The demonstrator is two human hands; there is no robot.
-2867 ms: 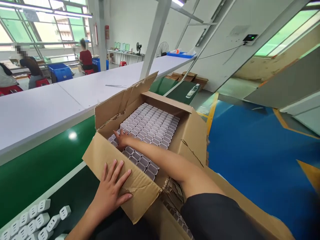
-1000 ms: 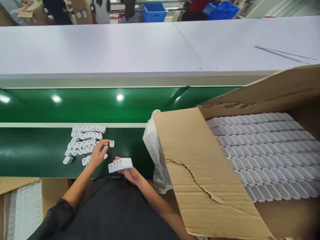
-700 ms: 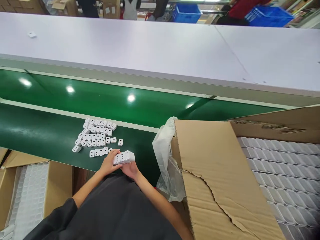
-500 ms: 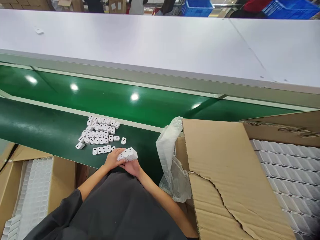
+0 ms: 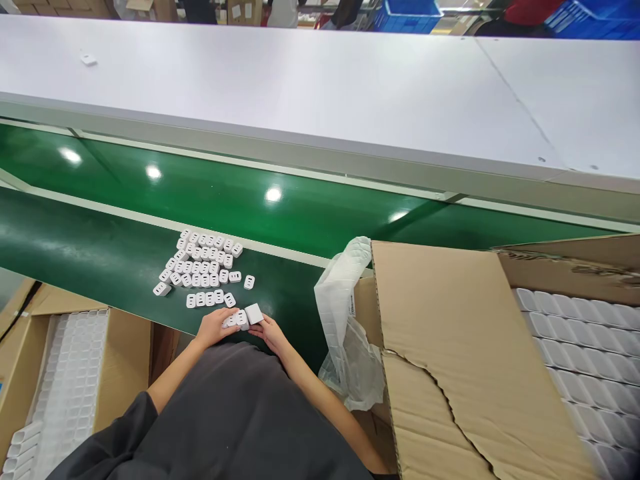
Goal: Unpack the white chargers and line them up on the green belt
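1. A short row of white blocks (image 5: 237,321) is held over the near edge of the dark green belt (image 5: 290,293), slotted faces up; it is gripped by the left hand (image 5: 212,327), seemingly so the blocks are kept together.
2. A single white block (image 5: 255,313) is pinched at the row's end by the right hand (image 5: 271,332), a plain face up, perhaps for easier turning. The hands are kept slightly apart; whether this block is touched by the row cannot be told.
3. On the belt, loose blocks (image 5: 201,268) are laid in rough rows, mostly slots up, probably for easy reach and viewing.
4. At the belt's right, plastic wrap (image 5: 343,300) is draped beside a large cardboard box (image 5: 450,320), whose flap is folded outward, apparently for access.
5. Below the belt's left part, another box (image 5: 125,353) is filled with pale pieces (image 5: 75,360), packed closely, likely against shifting.
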